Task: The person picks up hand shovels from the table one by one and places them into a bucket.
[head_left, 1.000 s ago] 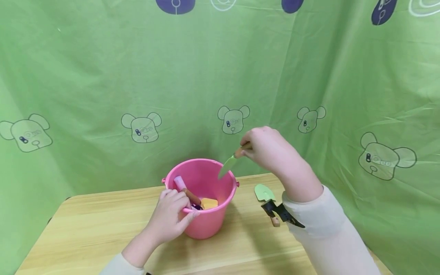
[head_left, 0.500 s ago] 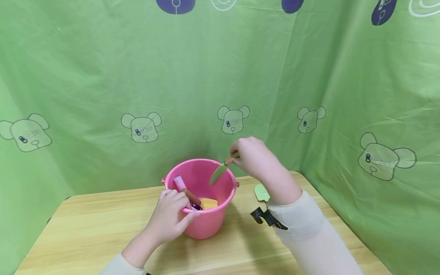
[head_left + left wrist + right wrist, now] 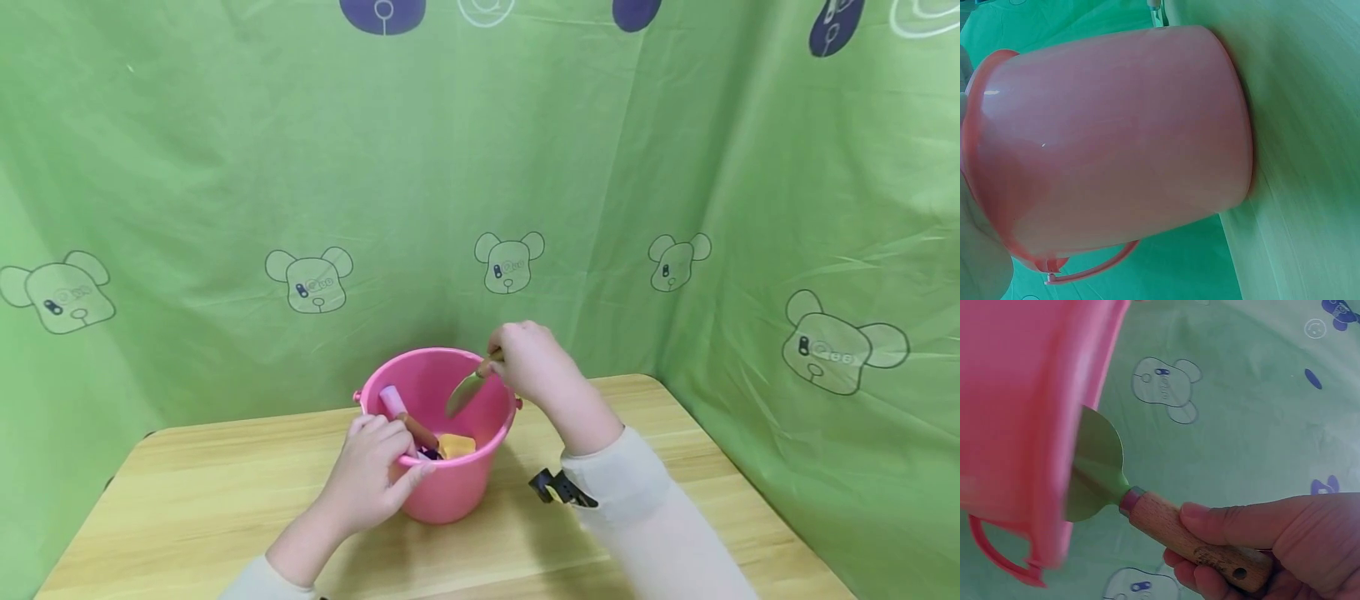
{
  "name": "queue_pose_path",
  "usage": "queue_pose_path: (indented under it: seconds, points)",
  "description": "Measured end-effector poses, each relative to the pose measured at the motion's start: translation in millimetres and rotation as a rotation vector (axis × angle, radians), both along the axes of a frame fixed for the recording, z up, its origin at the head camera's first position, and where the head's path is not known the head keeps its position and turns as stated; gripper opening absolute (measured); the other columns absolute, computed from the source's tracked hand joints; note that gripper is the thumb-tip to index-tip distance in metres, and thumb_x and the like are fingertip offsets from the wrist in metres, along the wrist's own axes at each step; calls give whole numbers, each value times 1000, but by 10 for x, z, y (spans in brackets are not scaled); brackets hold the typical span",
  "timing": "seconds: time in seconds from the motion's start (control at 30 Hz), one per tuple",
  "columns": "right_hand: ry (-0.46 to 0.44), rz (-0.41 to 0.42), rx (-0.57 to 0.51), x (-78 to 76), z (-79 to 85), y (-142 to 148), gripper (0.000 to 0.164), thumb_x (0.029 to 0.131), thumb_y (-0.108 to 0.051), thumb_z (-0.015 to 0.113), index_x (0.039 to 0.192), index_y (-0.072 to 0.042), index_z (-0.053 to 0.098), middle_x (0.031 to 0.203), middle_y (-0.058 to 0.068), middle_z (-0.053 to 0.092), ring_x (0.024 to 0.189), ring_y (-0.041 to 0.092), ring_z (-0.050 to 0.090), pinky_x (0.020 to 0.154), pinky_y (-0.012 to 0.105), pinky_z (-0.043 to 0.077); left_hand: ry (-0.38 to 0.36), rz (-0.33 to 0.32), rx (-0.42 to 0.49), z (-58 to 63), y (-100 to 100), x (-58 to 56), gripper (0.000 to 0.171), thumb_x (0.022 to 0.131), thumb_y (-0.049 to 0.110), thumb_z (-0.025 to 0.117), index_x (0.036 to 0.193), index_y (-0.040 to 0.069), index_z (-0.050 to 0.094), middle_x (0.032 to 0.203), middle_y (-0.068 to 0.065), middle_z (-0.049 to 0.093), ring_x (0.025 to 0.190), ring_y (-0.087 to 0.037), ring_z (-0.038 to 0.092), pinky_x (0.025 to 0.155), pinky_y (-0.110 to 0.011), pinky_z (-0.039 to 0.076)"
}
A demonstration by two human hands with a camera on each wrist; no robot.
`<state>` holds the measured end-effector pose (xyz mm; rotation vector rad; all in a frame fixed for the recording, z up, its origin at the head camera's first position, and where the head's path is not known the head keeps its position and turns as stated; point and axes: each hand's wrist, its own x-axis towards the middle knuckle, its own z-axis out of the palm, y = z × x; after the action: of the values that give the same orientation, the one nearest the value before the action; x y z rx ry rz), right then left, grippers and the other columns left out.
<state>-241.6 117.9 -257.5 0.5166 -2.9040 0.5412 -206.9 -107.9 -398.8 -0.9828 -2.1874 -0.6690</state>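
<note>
A pink bucket (image 3: 442,492) stands upright on the wooden table. My left hand (image 3: 370,471) grips its near-left rim, fingers over the edge and thumb outside. In the right wrist view my right hand (image 3: 1254,531) holds a small garden trowel by its wooden handle (image 3: 1179,534). The trowel's green blade (image 3: 463,395) tilts down into the bucket's mouth, its upper part showing past the rim in the right wrist view. Inside the bucket lie a light purple cylindrical piece (image 3: 392,401), a brown handle (image 3: 418,431) and a yellow piece (image 3: 456,446). Their lower parts are hidden.
Green cloth (image 3: 420,167) printed with bear heads hangs behind and to the right of the table (image 3: 225,475). A black strap device (image 3: 562,488) sits at the right wrist. The bucket's pink carrying handle (image 3: 1094,269) hangs down outside its wall.
My right hand has moved left and down, lowering the trowel blade into the bucket. My forearm now covers the second green trowel seen on the table earlier. The left hand and bucket stay put.
</note>
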Motion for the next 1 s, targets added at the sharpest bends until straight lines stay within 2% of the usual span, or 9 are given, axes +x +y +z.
queue_pose_path:
  seconds: [0.1, 0.37, 0.57, 0.87, 1.0]
  points:
    - [-13, -6, -8, -33, -72, -37, 12, 82, -17, 69, 87, -7, 66, 82, 5, 65, 57, 13, 56, 49, 20, 46, 1, -1, 3, 6, -3, -5, 22, 87, 45, 56, 75, 30, 45, 91, 22, 53, 87, -3, 44, 87, -40, 29]
    - [19, -24, 15, -95, -229, -121, 11, 80, -18, 70, 85, -9, 67, 80, 3, 65, 70, 15, 58, 57, 20, 48, 6, -4, -2, 6, -2, -18, 22, 87, 46, 56, 75, 30, 45, 85, 20, 53, 84, -2, 43, 86, -39, 29]
    - [21, -33, 14, -131, -331, -179, 11, 81, -19, 69, 82, -9, 66, 75, 2, 62, 65, 14, 55, 53, 19, 45, -3, 13, -13, 2, -7, -10, 27, 87, 46, 55, 72, 29, 41, 80, 20, 47, 81, -5, 42, 85, -40, 30]
    - [74, -19, 56, -208, -492, -271, 13, 79, -22, 71, 76, -11, 65, 71, 0, 61, 63, 15, 54, 53, 22, 44, -11, 15, -29, 12, -27, -10, 26, 88, 45, 54, 72, 28, 41, 81, 18, 50, 82, -7, 43, 84, -41, 30]
    - [54, -25, 42, -216, -537, -303, 13, 79, -20, 71, 75, -11, 64, 69, -2, 60, 61, 13, 53, 52, 22, 43, -1, 19, -30, 2, -25, -9, 28, 88, 45, 54, 72, 27, 40, 76, 17, 45, 79, -8, 41, 84, -41, 30]
